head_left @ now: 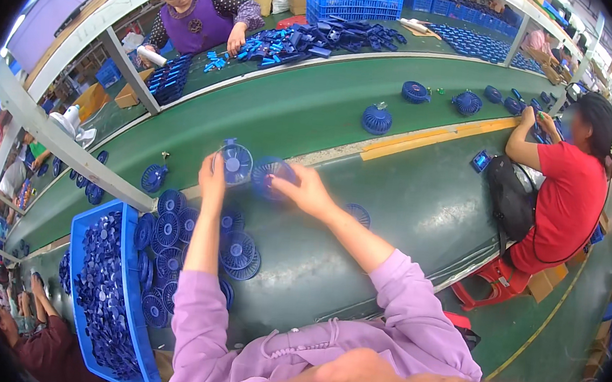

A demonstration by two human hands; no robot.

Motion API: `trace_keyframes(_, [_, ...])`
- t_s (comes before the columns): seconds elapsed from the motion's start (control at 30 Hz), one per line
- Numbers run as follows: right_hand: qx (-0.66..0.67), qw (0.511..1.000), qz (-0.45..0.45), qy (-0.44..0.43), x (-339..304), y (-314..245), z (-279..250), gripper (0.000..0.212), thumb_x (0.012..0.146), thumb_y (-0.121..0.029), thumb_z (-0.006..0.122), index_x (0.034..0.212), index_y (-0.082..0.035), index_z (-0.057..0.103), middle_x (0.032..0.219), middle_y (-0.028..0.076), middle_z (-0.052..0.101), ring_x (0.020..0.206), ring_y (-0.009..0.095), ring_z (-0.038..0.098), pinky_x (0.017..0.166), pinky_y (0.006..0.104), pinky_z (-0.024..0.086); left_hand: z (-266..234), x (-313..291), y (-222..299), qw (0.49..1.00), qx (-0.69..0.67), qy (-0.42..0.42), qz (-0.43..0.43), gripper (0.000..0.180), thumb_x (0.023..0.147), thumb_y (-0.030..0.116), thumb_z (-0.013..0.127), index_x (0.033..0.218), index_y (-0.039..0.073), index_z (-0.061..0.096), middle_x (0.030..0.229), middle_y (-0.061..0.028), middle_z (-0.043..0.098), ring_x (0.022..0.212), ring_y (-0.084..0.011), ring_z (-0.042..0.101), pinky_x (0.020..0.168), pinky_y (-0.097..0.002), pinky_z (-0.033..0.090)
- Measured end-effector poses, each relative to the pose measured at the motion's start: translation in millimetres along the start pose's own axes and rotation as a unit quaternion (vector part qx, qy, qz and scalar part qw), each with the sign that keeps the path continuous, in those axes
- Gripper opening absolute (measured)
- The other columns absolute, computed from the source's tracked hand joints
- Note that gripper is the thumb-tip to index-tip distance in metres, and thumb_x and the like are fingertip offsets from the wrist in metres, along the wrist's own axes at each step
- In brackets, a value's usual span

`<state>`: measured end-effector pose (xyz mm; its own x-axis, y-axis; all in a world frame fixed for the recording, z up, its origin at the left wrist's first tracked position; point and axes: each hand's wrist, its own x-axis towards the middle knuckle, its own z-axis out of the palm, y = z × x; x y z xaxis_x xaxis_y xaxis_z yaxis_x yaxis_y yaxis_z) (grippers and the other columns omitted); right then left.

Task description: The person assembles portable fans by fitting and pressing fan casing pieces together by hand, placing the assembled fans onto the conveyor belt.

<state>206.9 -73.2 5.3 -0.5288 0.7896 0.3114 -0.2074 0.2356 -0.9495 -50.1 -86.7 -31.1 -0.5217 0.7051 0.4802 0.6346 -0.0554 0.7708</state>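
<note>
My left hand grips a small blue fan body with an open round front, its blades and hub showing inside. Close to its right side, my right hand holds a round blue fan grille, slightly blurred. Whether the two parts touch I cannot tell. Below my left forearm, several loose blue grilles lie overlapping on the dark table. Another grille rests just beyond my right forearm.
A blue crate of small dark-blue parts stands at left. Fan bodies sit on the green conveyor belt. A white metal post slants on the left. Co-workers sit across the belt and at right, beside a black bag.
</note>
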Motion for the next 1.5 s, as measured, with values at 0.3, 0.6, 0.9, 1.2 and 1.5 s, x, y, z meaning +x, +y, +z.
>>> trace_keyframes(0.3, [-0.15, 0.981, -0.1, 0.068, 8, -6, 33, 0.054, 0.079, -0.014, 0.069, 0.129, -0.01, 0.051, 0.111, 0.013, 0.062, 0.1, 0.028, 0.061, 0.088, 0.035, 0.049, -1, -83, 91, 0.723, -0.625, -0.1, -0.278, 0.045, 0.102, 0.039, 0.035, 0.128, 0.005, 0.049, 0.124, -0.0088, 0.056, 0.112, -0.021, 0.055, 0.099, -0.0377, 0.043])
trace_keyframes(0.6, [-0.273, 0.926, -0.25, -0.076, -6, 5, 38, 0.06, 0.085, -0.033, 0.058, 0.136, -0.003, 0.044, 0.135, 0.019, 0.044, 0.123, 0.038, 0.043, 0.105, 0.0442, 0.034, -3, -106, 99, 0.674, -0.65, -0.026, -0.351, 0.044, 0.101, 0.041, 0.035, 0.122, 0.006, 0.053, 0.117, -0.0083, 0.059, 0.107, -0.0209, 0.056, 0.094, -0.0372, 0.045])
trace_keyframes(0.9, [-0.099, 0.981, -0.139, -0.092, -15, 10, 51, 0.084, 0.091, -0.067, 0.033, 0.142, -0.001, 0.031, 0.14, 0.025, 0.039, 0.13, 0.039, 0.04, 0.106, 0.0426, 0.033, 6, -117, 107, 0.84, -0.496, 0.089, -0.202, 0.046, 0.102, 0.039, 0.035, 0.129, 0.003, 0.045, 0.124, -0.0089, 0.051, 0.113, -0.0192, 0.051, 0.097, -0.0338, 0.042])
trace_keyframes(1.2, [-0.089, 0.992, -0.027, -0.09, -18, 1, 51, 0.063, 0.096, -0.05, 0.036, 0.137, -0.003, 0.037, 0.127, 0.023, 0.054, 0.12, 0.037, 0.052, 0.1, 0.0402, 0.04, 6, -127, 121, 0.968, -0.239, 0.083, -0.003, 0.043, 0.102, 0.028, 0.031, 0.134, 0.0, 0.037, 0.13, -0.0155, 0.047, 0.117, -0.0239, 0.048, 0.102, -0.0358, 0.035])
trace_keyframes(1.5, [0.003, 0.999, -0.035, -0.04, 1, 30, 60, 0.051, 0.098, -0.04, 0.038, 0.128, 0.0, 0.044, 0.124, 0.021, 0.055, 0.117, 0.031, 0.053, 0.099, 0.0383, 0.04, 15, -108, 86, 0.989, -0.118, 0.069, 0.058, 0.037, 0.092, 0.013, 0.045, 0.125, -0.004, 0.045, 0.125, -0.023, 0.048, 0.118, -0.0354, 0.045, 0.103, -0.0428, 0.033])
